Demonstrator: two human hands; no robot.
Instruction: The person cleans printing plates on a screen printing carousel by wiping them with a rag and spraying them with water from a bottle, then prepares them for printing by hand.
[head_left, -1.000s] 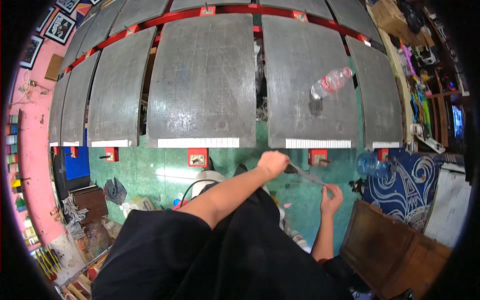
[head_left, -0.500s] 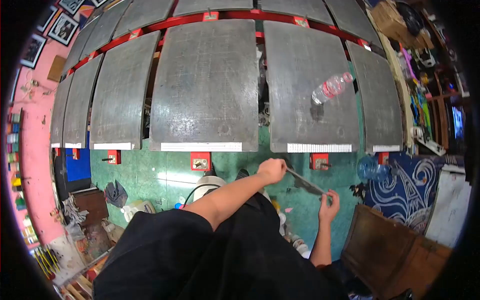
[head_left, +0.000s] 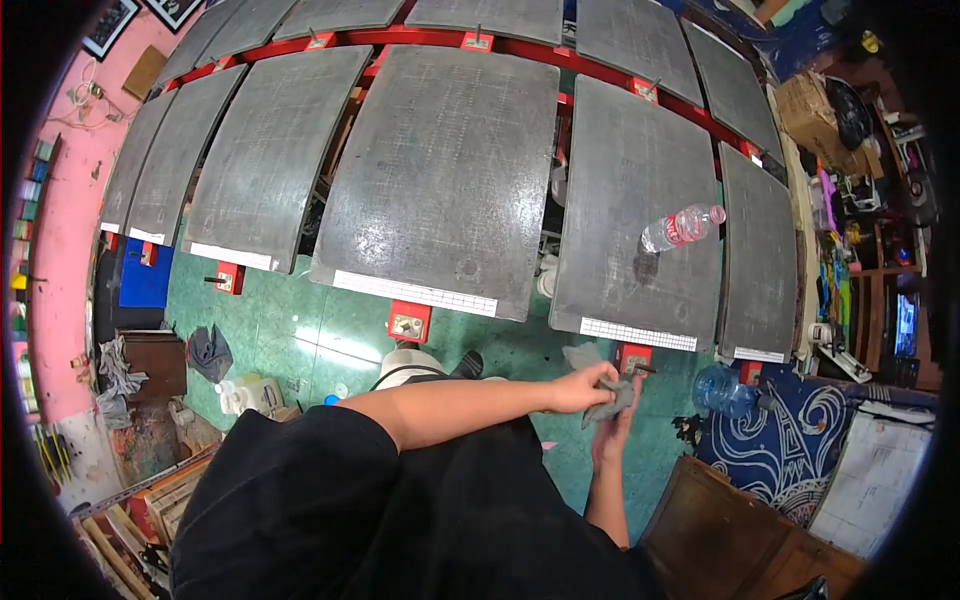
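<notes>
My left hand [head_left: 580, 388] is closed around a crumpled grey cloth [head_left: 605, 405], whose loose end sticks out beyond the fingers. Just right of it, my right hand [head_left: 612, 432] is raised against the cloth, with at least one finger stretched upward. The cloth hides part of that hand. Both hands are in front of the near edge of a grey platen [head_left: 640, 190] with a white ruled strip. On that platen a clear plastic bottle with a red label [head_left: 685, 230] lies on its side, beside a dark damp spot.
More grey platens [head_left: 440, 170] stand in rows on a red metal frame [head_left: 410, 318]. A large blue-tinted water bottle [head_left: 725, 392] is at the right, near a brown wooden panel [head_left: 740, 520]. White jugs [head_left: 250, 395] and a dark cloth [head_left: 209, 352] are on the green floor at left.
The cloth was stretched between both hands and is now bunched in my left hand. My hands have come together. The view has shifted and tilted.
</notes>
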